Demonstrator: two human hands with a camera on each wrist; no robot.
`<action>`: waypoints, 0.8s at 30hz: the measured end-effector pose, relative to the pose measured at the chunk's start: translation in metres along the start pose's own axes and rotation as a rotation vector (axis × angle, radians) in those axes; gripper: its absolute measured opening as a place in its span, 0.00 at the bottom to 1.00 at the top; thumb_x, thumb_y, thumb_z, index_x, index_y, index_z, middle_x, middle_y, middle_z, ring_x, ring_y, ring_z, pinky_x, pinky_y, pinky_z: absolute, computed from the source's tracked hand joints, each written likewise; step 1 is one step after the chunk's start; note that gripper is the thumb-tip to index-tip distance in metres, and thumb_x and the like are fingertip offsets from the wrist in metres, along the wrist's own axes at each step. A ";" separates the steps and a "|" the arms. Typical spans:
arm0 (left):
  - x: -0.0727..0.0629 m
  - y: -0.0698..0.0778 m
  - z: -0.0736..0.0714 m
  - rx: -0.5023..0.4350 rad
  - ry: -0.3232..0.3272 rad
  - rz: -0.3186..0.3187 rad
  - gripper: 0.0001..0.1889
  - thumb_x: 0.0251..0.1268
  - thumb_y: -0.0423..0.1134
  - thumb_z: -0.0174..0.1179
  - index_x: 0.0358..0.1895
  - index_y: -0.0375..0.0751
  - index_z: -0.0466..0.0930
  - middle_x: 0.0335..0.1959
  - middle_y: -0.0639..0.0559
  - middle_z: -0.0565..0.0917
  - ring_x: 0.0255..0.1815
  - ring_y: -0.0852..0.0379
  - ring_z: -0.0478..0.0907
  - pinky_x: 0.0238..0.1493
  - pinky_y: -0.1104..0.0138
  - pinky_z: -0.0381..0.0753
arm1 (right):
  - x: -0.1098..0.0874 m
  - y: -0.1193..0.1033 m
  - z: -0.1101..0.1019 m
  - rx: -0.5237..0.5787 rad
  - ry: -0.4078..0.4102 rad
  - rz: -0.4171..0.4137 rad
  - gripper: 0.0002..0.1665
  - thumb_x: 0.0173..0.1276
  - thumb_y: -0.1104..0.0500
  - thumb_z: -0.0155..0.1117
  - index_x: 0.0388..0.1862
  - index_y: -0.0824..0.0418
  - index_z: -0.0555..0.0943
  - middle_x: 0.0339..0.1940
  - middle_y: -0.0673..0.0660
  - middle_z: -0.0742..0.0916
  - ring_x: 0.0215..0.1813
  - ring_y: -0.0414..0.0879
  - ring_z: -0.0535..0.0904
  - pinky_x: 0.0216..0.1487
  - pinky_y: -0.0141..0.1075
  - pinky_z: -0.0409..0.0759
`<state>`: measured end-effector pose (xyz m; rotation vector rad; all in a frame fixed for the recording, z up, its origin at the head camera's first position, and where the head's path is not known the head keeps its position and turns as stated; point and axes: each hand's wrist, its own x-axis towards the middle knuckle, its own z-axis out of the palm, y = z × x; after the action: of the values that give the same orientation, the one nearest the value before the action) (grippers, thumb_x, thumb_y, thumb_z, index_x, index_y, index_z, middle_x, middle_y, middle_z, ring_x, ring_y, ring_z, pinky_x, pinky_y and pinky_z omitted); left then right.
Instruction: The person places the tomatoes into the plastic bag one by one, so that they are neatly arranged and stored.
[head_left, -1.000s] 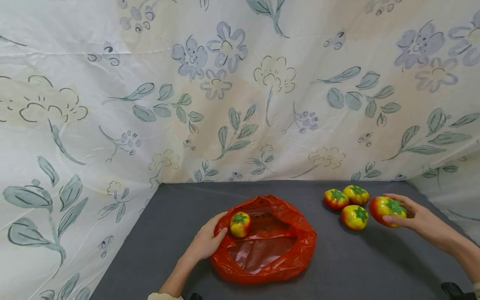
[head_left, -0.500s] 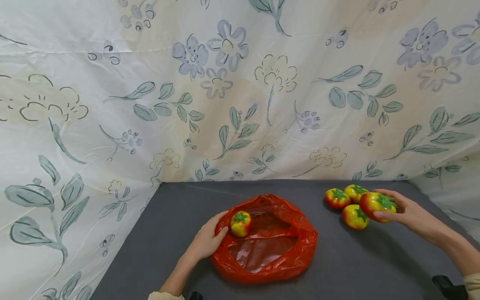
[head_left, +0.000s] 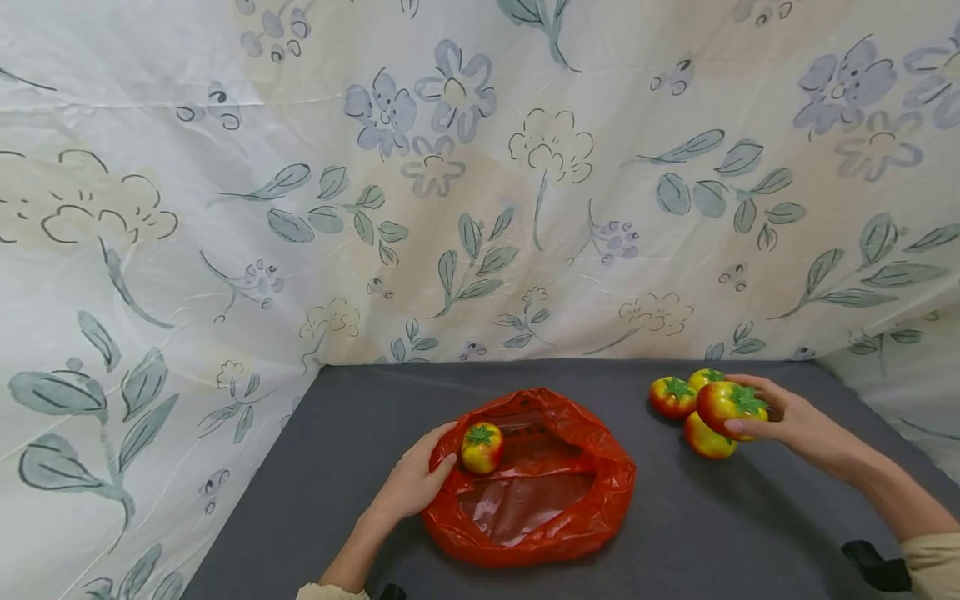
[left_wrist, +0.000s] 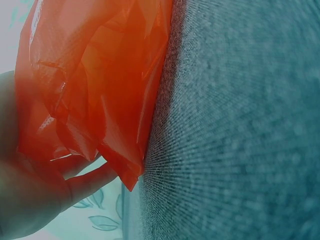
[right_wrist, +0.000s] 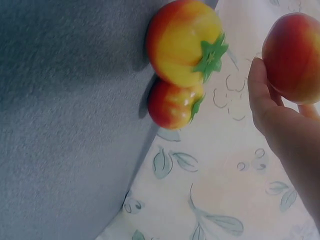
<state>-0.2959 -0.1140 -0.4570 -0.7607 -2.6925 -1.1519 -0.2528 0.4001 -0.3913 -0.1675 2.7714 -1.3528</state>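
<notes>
A red plastic bag [head_left: 555, 537] lies with its wide mouth rolled outward, one red-yellow tomato [head_left: 482, 450] inside near its left wall. My left hand [head_left: 411, 479] grips the bag's left rim, thumb over the edge; in the left wrist view the fingers go behind the crinkled bag [left_wrist: 115, 85]. On the right, my right hand [head_left: 802, 435] holds a tomato with a green star-shaped top [head_left: 722, 408] between thumb and fingers, raised above the table. The right wrist view shows this held tomato [right_wrist: 295, 60] well clear of the tabletop.
Three more tomatoes sit together at the back right: a left one [head_left: 670, 400], a rear one [head_left: 705, 377] and a front one [head_left: 703, 437], the last two partly covered by the held tomato. A floral cloth [head_left: 480, 208] rises behind the dark grey table [head_left: 337, 417].
My right hand has carried the held tomato leftward and slightly up, now overlapping the other tomatoes in the head view. The left hand and bag stay put.
</notes>
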 end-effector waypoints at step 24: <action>0.000 0.000 0.000 -0.005 -0.006 -0.009 0.26 0.70 0.39 0.55 0.69 0.44 0.63 0.64 0.41 0.70 0.61 0.42 0.69 0.54 0.46 0.73 | 0.018 -0.028 0.023 0.014 -0.029 -0.032 0.45 0.68 0.48 0.61 0.74 0.61 0.51 0.65 0.72 0.61 0.57 0.66 0.66 0.49 0.54 0.74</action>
<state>-0.2960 -0.1141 -0.4574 -0.7541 -2.7016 -1.1604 -0.2663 0.3628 -0.3840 -0.2306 2.7462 -1.3661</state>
